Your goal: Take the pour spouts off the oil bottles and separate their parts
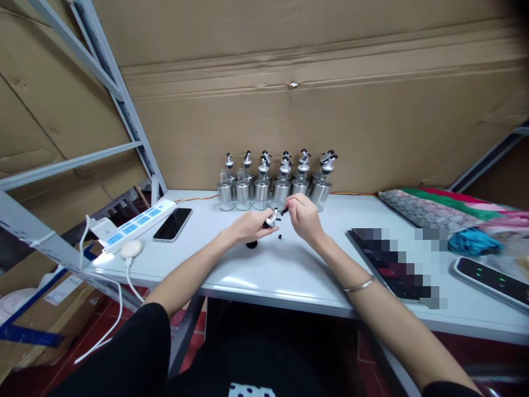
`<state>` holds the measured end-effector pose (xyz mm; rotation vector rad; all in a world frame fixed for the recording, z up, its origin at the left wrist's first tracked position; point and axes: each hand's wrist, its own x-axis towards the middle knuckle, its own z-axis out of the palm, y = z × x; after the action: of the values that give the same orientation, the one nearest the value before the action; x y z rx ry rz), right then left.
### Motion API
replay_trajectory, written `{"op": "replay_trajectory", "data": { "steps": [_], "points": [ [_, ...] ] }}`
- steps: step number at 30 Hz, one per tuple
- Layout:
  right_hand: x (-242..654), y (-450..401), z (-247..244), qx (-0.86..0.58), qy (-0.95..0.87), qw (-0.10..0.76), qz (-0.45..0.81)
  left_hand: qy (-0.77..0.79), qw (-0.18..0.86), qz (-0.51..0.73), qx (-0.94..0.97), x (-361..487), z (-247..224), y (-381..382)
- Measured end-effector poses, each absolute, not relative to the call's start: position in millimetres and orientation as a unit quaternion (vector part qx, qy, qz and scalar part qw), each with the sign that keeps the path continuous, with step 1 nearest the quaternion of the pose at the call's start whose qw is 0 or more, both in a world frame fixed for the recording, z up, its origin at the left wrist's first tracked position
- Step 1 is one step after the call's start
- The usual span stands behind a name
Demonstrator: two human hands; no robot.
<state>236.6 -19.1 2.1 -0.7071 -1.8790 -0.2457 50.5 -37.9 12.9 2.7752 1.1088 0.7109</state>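
Over the white table [285, 275], before bottles [262, 194] lined along its back edge, a pourer top [272, 219] is gripped by the left hand [250, 225], seemingly steadied while a black piece [284, 212] is pinched in the right hand [305, 215].

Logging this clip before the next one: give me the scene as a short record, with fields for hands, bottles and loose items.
Left hand: holds a silver-and-black spout
Right hand: pinches a small black piece close to the spout
Bottles: two rows at the table's back; front row's two leftmost lack spouts
Loose near hands: tiny black part, black round piece
Left side: phone, power strip
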Motion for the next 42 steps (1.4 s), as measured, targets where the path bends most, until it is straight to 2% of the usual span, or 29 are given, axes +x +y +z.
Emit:
{"op": "replay_trajectory", "data": {
  "steps": [4, 10, 12, 16, 23, 32, 42],
  "points": [
    [238, -14, 1, -0.371, -0.778, 0.5, -0.084, 0.406, 0.01, 0.297, 0.864, 39, 14, -27],
    [242, 1, -11, -0.499, -0.793, 0.341, 0.076, 0.425, -0.032, 0.311, 0.849, 29, 12, -16],
    [244, 4, -14, -0.507, -0.794, 0.317, 0.106, 0.426, -0.028, 0.301, 0.852, 29, 12, -17],
    [247, 5, -20, -0.496, -0.813, 0.287, 0.1, 0.428, -0.024, 0.301, 0.852, 29, 14, -18],
    [248, 6, -24, -0.449, -0.878, 0.158, 0.053, 0.438, -0.041, 0.306, 0.844, 26, 14, -14],
    [248, 7, -28, -0.432, -0.884, 0.177, 0.019, 0.443, -0.044, 0.297, 0.845, 26, 13, -13],
    [249, 11, -37, -0.435, -0.887, 0.158, 0.015, 0.437, -0.052, 0.31, 0.843, 23, 16, -13]
  ]
}}
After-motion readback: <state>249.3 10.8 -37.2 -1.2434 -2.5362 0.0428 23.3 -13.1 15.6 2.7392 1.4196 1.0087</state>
